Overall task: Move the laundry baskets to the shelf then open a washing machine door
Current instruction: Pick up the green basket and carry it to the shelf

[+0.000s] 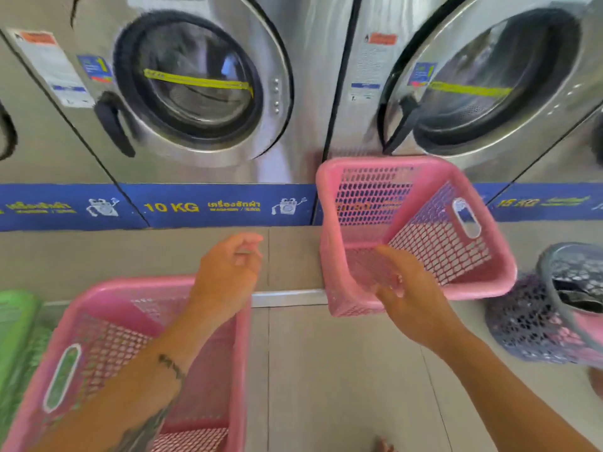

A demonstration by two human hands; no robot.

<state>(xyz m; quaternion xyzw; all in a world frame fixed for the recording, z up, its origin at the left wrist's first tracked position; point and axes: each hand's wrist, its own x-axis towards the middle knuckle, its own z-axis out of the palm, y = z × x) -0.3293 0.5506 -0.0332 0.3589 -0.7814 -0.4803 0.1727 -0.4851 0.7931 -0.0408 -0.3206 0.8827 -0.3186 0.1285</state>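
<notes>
At twelve o'clock we note a blue band (222, 207) running across the base of the machine fronts, printed "10 KG" in yellow with Thai lettering and a small cartoon washer; toward three o'clock its text is too blurred for us to read with confidence. Below it we record a grey tiled floor (342, 370) with a pale raised strip (288, 298) crossing it near centre. On the steel panels at eleven and one o'clock we see white instruction stickers (54, 68) with orange headers, their print illegible to us.
</notes>
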